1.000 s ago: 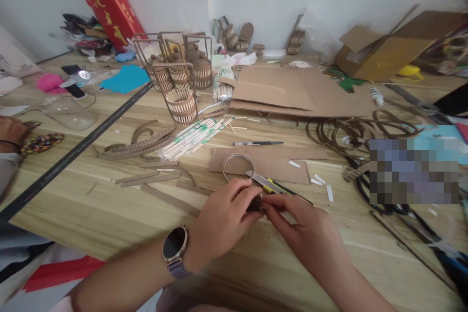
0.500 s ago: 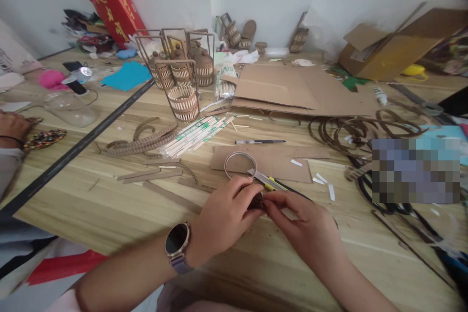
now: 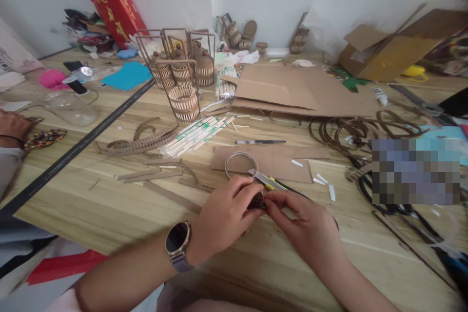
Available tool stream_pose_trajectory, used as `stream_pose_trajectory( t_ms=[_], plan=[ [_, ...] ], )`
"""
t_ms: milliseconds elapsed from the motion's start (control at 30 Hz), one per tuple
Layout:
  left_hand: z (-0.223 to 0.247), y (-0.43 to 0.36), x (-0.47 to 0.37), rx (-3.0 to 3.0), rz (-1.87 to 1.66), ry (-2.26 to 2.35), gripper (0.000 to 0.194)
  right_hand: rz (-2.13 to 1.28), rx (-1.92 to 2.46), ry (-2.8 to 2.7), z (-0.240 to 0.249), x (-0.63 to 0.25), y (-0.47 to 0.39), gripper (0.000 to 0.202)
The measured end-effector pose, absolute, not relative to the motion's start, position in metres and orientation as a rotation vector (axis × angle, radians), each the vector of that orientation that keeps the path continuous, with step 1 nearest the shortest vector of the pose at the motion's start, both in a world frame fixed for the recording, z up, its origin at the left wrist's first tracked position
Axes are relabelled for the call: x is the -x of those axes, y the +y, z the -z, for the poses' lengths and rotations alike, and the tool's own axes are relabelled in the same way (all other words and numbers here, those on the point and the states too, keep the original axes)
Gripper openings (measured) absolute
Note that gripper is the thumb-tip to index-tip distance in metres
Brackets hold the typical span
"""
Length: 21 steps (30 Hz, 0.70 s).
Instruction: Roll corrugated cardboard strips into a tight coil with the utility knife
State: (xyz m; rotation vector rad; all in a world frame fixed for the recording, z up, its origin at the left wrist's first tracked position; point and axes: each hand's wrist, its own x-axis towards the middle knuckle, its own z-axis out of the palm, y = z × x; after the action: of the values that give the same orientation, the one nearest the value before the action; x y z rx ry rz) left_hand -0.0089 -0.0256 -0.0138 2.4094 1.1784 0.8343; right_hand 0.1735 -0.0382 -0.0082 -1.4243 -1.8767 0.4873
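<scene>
My left hand (image 3: 228,212), with a watch (image 3: 178,238) on the wrist, is closed around a small dark brown coiled strip (image 3: 258,200), mostly hidden by the fingers. It looks like corrugated cardboard. Thumb and forefinger of my right hand (image 3: 305,224) pinch the coil's right edge. Just beyond the fingers, a thin ring (image 3: 241,165) lies on a flat cardboard piece (image 3: 288,168). Beside it a yellow-handled utility knife (image 3: 271,183) rests partly behind my right hand. A black pen (image 3: 261,142) lies farther back.
Slatted miniature baskets (image 3: 184,102) with tall handles stand behind paper-wrapped sticks (image 3: 197,136). Cardboard strips (image 3: 146,141) lie left, cardboard sheets (image 3: 278,87) at the back, coiled brown strips (image 3: 329,131) right. Another person's hand (image 3: 14,126) is at the far left, near a glass jar (image 3: 71,107).
Both hands keep their grip on the coiled strip and have hardly moved. The view has shifted very slightly.
</scene>
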Motion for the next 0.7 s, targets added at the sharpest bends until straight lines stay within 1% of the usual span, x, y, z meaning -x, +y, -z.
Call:
stream_pose_trajectory(
  t_ms=[400,567,700],
  plan=[
    [0.012,-0.0257,0.0083,-2.399,-0.826,1.164,0.033,-0.494,1.425,-1.866,0.0094,-0.175,-0.038,0.018],
    [0.0117,-0.0241,0.0089,-2.355,-0.874,1.18,0.03,-0.408,1.412,-1.886,0.0107,-0.1739,-0.0406,0.019],
    [0.0115,-0.0236,0.0091,-2.359,-0.866,1.242,0.035,-0.294,1.367,-1.954,0.0106,-0.1727,-0.0429,0.02]
  ],
)
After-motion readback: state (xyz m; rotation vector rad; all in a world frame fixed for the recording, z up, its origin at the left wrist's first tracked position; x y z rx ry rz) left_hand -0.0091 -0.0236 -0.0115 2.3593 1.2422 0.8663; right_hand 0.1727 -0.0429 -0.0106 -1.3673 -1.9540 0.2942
